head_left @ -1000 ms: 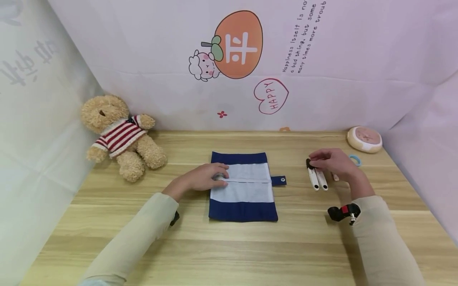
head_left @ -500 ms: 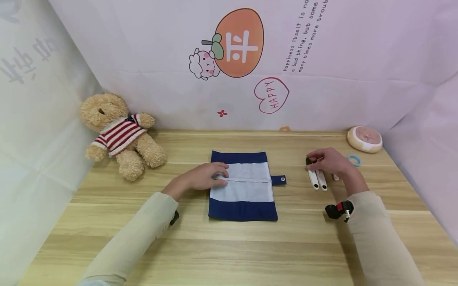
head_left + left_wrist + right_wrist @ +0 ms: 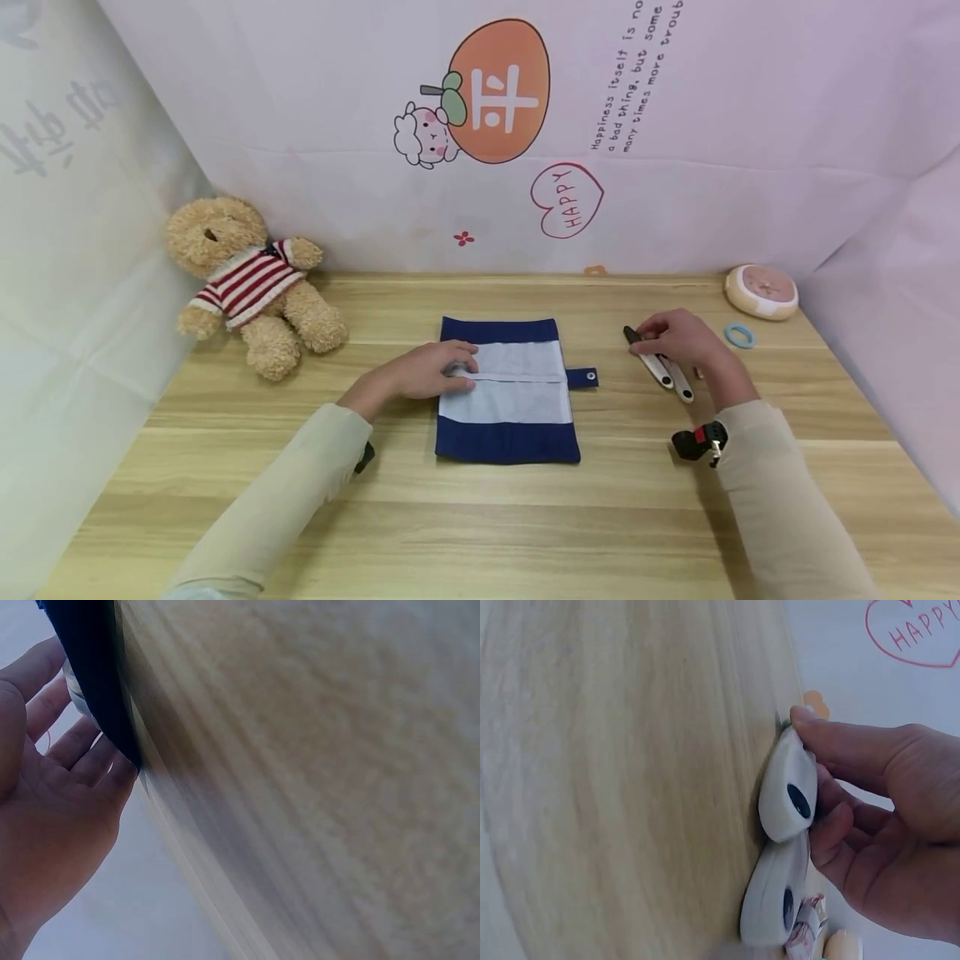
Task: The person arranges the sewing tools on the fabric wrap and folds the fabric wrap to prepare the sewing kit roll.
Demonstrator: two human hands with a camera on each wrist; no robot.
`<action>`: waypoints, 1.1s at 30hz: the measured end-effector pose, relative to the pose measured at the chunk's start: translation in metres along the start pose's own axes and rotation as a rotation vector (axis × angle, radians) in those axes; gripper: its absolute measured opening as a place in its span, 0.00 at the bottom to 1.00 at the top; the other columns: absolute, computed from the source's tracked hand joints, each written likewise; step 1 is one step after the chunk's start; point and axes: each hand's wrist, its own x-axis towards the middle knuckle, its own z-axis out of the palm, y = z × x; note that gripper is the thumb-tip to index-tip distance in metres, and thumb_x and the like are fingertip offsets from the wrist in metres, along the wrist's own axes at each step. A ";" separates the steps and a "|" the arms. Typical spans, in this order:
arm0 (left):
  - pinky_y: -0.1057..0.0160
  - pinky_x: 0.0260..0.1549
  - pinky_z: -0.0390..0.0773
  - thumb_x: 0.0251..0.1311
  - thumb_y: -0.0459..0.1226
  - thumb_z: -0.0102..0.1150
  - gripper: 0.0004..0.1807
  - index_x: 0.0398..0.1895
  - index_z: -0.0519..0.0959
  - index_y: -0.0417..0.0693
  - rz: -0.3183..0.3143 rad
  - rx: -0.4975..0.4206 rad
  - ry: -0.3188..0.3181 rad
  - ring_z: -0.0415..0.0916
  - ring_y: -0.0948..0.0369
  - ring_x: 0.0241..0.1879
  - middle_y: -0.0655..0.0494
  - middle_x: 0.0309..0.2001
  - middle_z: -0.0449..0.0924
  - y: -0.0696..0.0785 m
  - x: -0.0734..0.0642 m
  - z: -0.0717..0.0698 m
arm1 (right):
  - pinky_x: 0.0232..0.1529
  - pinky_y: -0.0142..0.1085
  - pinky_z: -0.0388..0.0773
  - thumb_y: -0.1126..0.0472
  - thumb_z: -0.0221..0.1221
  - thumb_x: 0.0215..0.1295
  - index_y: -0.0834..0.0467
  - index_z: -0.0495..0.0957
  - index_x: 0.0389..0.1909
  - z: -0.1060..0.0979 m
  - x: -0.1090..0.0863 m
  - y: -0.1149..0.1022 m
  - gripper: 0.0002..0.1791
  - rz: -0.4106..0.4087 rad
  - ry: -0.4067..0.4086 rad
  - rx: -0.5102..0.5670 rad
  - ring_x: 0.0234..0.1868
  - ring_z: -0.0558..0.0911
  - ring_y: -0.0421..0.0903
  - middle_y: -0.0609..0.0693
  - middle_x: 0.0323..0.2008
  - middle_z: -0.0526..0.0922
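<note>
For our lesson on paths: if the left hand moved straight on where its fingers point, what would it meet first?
Probably the white lining of the blue case under the left hand, then perhaps the snap strap; exact height is unclear.

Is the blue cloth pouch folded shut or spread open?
The pouch is spread open: its pale lining shows between navy bands, and its snap strap sticks out unfastened.

Navy-edged white cloth case (image 3: 521, 400), spread flat, strap (image 3: 582, 378) at right; two white implements (image 3: 657, 370), black-spotted ends, slanted, right of case.
</note>
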 end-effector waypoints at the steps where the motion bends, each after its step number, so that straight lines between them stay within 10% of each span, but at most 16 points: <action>1: 0.49 0.70 0.61 0.72 0.42 0.60 0.15 0.55 0.82 0.45 0.000 0.000 -0.001 0.59 0.48 0.74 0.47 0.74 0.64 0.000 0.000 0.000 | 0.33 0.37 0.74 0.54 0.70 0.63 0.70 0.81 0.49 0.001 0.000 -0.001 0.23 0.010 0.000 -0.007 0.34 0.76 0.47 0.57 0.38 0.82; 21: 0.50 0.70 0.62 0.72 0.43 0.60 0.15 0.55 0.82 0.46 -0.003 -0.004 -0.005 0.60 0.49 0.73 0.48 0.74 0.64 -0.001 0.000 0.000 | 0.33 0.39 0.81 0.52 0.65 0.68 0.70 0.79 0.53 -0.005 0.002 -0.004 0.25 0.039 0.023 0.088 0.36 0.82 0.49 0.67 0.47 0.82; 33: 0.49 0.71 0.59 0.72 0.43 0.60 0.15 0.55 0.82 0.46 -0.015 -0.029 -0.008 0.56 0.49 0.75 0.48 0.75 0.63 -0.001 -0.001 -0.002 | 0.40 0.45 0.85 0.58 0.61 0.73 0.69 0.65 0.70 -0.001 0.003 -0.029 0.32 0.058 0.048 0.320 0.35 0.86 0.48 0.72 0.53 0.78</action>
